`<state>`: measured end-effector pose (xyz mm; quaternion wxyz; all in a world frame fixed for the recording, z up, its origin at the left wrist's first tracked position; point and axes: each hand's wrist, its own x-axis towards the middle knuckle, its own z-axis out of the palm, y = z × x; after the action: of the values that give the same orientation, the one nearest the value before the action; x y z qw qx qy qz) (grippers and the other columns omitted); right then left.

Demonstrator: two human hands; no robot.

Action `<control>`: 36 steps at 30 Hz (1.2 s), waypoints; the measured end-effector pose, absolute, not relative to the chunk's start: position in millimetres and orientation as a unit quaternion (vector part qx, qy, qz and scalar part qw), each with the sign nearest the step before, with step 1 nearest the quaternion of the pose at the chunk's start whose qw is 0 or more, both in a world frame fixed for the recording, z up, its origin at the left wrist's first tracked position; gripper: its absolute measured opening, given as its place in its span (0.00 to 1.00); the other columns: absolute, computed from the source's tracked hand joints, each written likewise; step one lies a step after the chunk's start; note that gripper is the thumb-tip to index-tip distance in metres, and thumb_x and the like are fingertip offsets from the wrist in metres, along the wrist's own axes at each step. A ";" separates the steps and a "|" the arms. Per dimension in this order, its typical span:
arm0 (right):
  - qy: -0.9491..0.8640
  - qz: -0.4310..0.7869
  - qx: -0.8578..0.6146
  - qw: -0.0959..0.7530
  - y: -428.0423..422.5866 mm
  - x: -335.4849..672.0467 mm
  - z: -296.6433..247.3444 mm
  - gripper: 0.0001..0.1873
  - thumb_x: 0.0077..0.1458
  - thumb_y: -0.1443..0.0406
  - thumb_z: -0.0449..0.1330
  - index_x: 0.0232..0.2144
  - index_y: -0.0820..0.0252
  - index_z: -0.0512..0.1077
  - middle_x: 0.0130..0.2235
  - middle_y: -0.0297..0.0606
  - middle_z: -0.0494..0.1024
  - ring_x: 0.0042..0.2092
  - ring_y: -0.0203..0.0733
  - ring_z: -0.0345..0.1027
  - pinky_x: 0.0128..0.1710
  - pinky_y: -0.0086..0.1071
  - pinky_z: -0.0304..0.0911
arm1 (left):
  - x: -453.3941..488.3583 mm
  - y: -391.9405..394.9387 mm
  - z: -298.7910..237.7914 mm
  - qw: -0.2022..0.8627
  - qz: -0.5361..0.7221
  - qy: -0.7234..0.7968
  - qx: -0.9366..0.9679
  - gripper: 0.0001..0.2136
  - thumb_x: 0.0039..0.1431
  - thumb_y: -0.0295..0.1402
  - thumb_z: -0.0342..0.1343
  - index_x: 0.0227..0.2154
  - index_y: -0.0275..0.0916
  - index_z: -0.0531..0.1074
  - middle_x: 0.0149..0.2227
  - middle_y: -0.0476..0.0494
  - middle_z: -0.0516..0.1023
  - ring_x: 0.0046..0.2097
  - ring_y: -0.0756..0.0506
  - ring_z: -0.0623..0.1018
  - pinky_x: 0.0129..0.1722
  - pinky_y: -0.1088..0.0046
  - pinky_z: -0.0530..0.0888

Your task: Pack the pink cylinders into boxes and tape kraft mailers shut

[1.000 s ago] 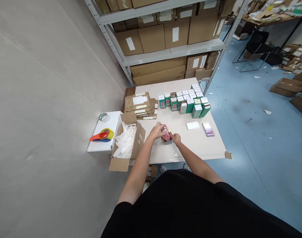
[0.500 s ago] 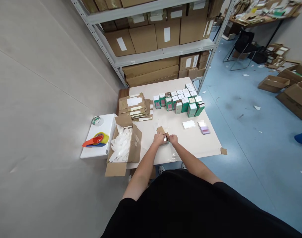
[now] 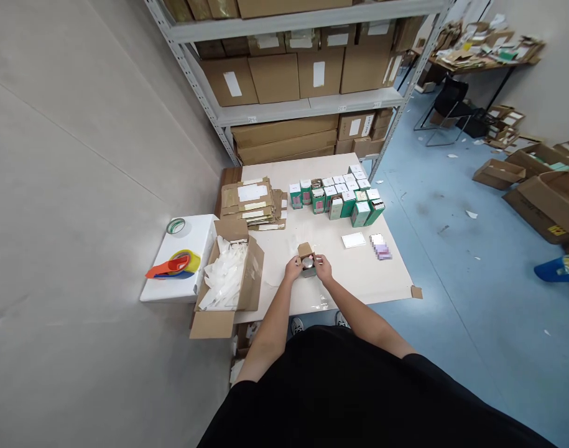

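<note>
A small green carton (image 3: pixel 306 266) with its brown flap up stands on the white table (image 3: pixel 372 280) in front of me. A silver cap shows in its open top. My left hand (image 3: pixel 293 269) grips the carton's left side with curled fingers. My right hand (image 3: pixel 322 267) holds its right side the same way. Both hands touch the carton.
Several green-and-white cartons (image 3: pixel 340 196) stand in rows at the table's far side, beside a stack of flat cardboard (image 3: pixel 252 200). An open box of white plastic bags (image 3: pixel 228 267) sits left. Tape rolls (image 3: pixel 175 264) lie on a white stand. Shelving with brown boxes (image 3: pixel 293 74) rises behind.
The pink item with the silver cap has gone down into the small carton; only the cap shows. Both hands have closed in on the carton's sides. The camera shifted slightly.
</note>
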<state>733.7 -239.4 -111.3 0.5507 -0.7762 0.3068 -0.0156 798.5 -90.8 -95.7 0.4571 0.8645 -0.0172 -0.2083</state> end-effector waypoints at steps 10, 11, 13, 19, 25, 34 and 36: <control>0.193 0.027 -0.824 0.532 -254.8 717.3 -120.1 0.28 0.51 0.63 0.67 0.56 0.48 0.74 0.50 0.39 0.80 0.47 0.48 0.77 0.53 0.44 0.72 | 787.7 -90.5 -114.9 0.578 -0.231 0.049 0.781 0.24 0.67 0.43 0.48 0.59 0.37 0.72 0.52 0.36 0.80 0.45 0.44 0.82 0.43 0.69 0.78; 0.200 0.036 -0.823 0.531 -255.6 717.4 -118.7 0.28 0.51 0.63 0.67 0.56 0.47 0.74 0.49 0.38 0.81 0.46 0.48 0.77 0.53 0.45 0.72 | 787.9 -90.5 -116.1 0.575 -0.229 0.037 0.785 0.23 0.65 0.42 0.52 0.60 0.38 0.72 0.51 0.37 0.80 0.45 0.45 0.82 0.44 0.68 0.78; 0.207 0.053 -0.819 0.532 -256.6 718.6 -115.0 0.28 0.51 0.65 0.66 0.56 0.47 0.74 0.48 0.37 0.81 0.46 0.48 0.77 0.54 0.46 0.72 | 788.8 -93.4 -116.5 0.558 -0.210 0.026 0.802 0.24 0.59 0.37 0.59 0.59 0.40 0.72 0.51 0.39 0.78 0.46 0.45 0.81 0.48 0.67 0.77; 0.179 0.005 -0.810 0.559 -258.1 711.3 -109.0 0.29 0.53 0.64 0.63 0.59 0.52 0.70 0.52 0.42 0.79 0.51 0.49 0.76 0.50 0.43 0.74 | 790.2 -100.0 -102.5 0.552 -0.161 0.015 0.818 0.28 0.50 0.24 0.60 0.57 0.42 0.71 0.63 0.36 0.69 0.56 0.42 0.76 0.54 0.63 0.75; 0.171 -0.059 -0.789 0.587 -258.0 698.2 -108.0 0.28 0.57 0.57 0.61 0.58 0.55 0.67 0.56 0.47 0.76 0.52 0.49 0.75 0.49 0.44 0.74 | 783.5 -78.3 -89.5 0.557 -0.202 -0.096 0.800 0.23 0.48 0.21 0.60 0.49 0.43 0.76 0.68 0.40 0.63 0.68 0.40 0.67 0.59 0.63 0.72; 0.139 -0.043 -0.744 0.652 -246.4 707.6 -105.2 0.27 0.58 0.59 0.59 0.59 0.54 0.68 0.60 0.48 0.73 0.59 0.50 0.72 0.55 0.44 0.72 | 776.3 -78.9 -95.2 0.634 -0.226 -0.077 0.736 0.24 0.53 0.28 0.61 0.56 0.40 0.74 0.70 0.36 0.63 0.69 0.40 0.68 0.67 0.61 0.64; 0.137 -0.031 -0.731 0.668 -246.6 710.9 -106.0 0.28 0.56 0.60 0.59 0.60 0.53 0.67 0.60 0.46 0.73 0.61 0.50 0.70 0.57 0.44 0.71 | 774.6 -78.6 -95.9 0.658 -0.227 -0.068 0.715 0.25 0.53 0.29 0.61 0.56 0.39 0.74 0.71 0.36 0.62 0.68 0.40 0.69 0.68 0.61 0.64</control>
<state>710.9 -246.6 -106.0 0.6676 -0.7312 0.1371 -0.0308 774.6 -78.6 -95.9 0.6580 0.7149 -0.0681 -0.2265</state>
